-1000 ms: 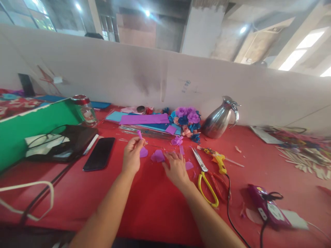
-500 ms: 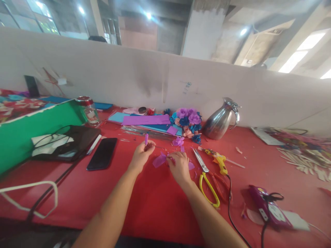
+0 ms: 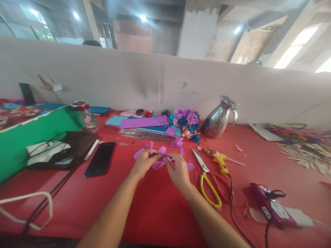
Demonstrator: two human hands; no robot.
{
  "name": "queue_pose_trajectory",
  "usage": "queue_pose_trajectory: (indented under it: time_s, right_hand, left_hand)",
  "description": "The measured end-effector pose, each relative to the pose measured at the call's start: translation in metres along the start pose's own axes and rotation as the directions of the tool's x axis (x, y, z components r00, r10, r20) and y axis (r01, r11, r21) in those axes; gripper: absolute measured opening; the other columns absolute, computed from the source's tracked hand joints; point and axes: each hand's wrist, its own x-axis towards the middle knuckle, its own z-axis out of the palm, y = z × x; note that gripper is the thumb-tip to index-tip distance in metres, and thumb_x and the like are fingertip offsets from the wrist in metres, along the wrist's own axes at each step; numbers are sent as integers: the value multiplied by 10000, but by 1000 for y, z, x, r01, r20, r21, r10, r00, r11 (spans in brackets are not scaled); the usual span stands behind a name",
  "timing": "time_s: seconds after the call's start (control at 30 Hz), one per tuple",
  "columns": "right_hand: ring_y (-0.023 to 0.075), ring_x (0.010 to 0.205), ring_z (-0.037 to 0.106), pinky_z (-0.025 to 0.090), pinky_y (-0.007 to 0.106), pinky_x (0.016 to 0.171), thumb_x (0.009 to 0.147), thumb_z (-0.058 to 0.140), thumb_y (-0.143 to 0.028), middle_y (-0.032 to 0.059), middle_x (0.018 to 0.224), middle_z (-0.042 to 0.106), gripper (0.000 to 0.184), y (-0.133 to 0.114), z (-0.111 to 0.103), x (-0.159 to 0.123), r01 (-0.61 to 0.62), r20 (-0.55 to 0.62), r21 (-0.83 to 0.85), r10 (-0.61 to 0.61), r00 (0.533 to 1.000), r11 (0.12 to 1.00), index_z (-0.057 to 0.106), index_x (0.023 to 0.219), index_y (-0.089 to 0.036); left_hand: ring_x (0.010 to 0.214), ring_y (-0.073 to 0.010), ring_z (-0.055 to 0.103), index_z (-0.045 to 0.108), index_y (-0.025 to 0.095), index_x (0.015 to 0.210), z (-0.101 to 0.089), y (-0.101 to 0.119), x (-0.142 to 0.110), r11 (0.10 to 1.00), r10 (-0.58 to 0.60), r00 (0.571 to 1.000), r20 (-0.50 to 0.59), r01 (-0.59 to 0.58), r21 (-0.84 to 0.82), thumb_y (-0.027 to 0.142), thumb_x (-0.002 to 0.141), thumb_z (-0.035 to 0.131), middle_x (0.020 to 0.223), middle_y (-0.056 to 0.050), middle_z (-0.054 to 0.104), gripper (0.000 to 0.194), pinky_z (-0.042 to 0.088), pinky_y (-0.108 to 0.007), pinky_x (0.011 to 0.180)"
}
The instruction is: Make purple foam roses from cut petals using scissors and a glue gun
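Over the middle of the red table, my left hand (image 3: 143,162) and my right hand (image 3: 178,168) are close together, their fingers pinched on a purple paper petal (image 3: 161,150) between them. A narrow rolled purple paper piece (image 3: 151,146) sticks up from my left hand. Under and around the fingers lie more purple petals (image 3: 158,165); the fingertips partly hide them. Just beyond my right hand rests a small purple paper flower (image 3: 177,142). Scissors (image 3: 204,168) with yellow and red handles lie to the right, beside a yellow glue gun (image 3: 221,162).
A bunch of paper flowers (image 3: 186,120) and purple paper strips (image 3: 144,122) lie at the back, near a steel jug (image 3: 217,119). To the left are a phone (image 3: 100,159), a glass jar (image 3: 86,117) and a green board (image 3: 46,132). A purple corded device (image 3: 271,205) sits right.
My right hand has lifted a purple petal from the table, and my left hand has come in to meet it. The view has shifted slightly.
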Motion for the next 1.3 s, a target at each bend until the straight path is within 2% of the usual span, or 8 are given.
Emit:
queue_pose_trajectory:
  time_s: [0.07,0.17,0.23,0.4,0.63,0.83,1.1,1.3]
  right_hand:
    - [210,844,624,475,347,754,818,581,-324,74,962,689,240,2,2,1,-149,36,198,144,989,969,643,1012,-198]
    - [188,835,638,485,322,758,757,638,-381,65,947,693,308,3,4,4,-304,138,516,273,952,801,621,999,-192]
    - [165,773,631,481,291,713,700,687,-379,41,855,690,283,2,4,6,-345,168,617,310,936,707,633,901,-187]
    - [102,541,504,383,229,513,640,707,-353,-13,623,604,214,1,0,8,-384,135,600,384,913,702,627,720,-171]
    - [127,572,530,397,251,545,664,653,-318,0,628,620,148,5,0,8,-356,108,501,351,930,788,639,708,-177]
    - [131,583,528,398,249,546,669,649,-329,-1,636,621,160,6,0,9,-364,76,496,377,923,788,638,722,-179]
    - [105,559,460,351,241,541,657,679,-335,-30,613,564,202,1,-16,16,-287,-93,635,439,894,718,640,762,-167]
    - [84,521,392,304,236,512,646,675,-342,-51,594,500,220,4,-34,26,-172,-291,706,503,814,687,602,764,-171]
  left_hand:
    - [743,-183,621,719,159,789,0,3,-1,1000,3,1000,-6,-3,-1,405,672,716,741,-24,698,272,460,-298,760]
    - [734,-185,625,728,159,782,0,5,-2,1000,-5,1000,3,5,28,392,667,727,715,-22,700,260,463,-299,754]
    - [731,-186,628,734,162,783,0,6,-3,998,-6,1000,7,6,56,384,675,722,715,-24,705,246,465,-300,753]
    - [756,-190,643,733,158,828,1,6,-3,1000,-14,1000,-1,14,20,340,660,734,776,-43,727,248,471,-311,788]
    - [743,-211,667,695,142,988,-6,1,1,994,-104,992,-75,101,-35,311,582,786,799,-77,735,449,494,-329,743]
    - [780,-225,673,704,133,953,-9,-1,3,996,-84,992,-90,81,-39,302,580,780,809,-92,736,416,492,-356,804]
    - [777,-212,661,709,141,908,-9,2,2,997,-80,984,-162,79,-15,270,571,744,775,-70,728,362,473,-335,810]
    - [726,-239,651,709,158,748,-17,-11,9,973,-134,958,-253,175,148,239,474,770,700,-65,703,292,462,-317,698]
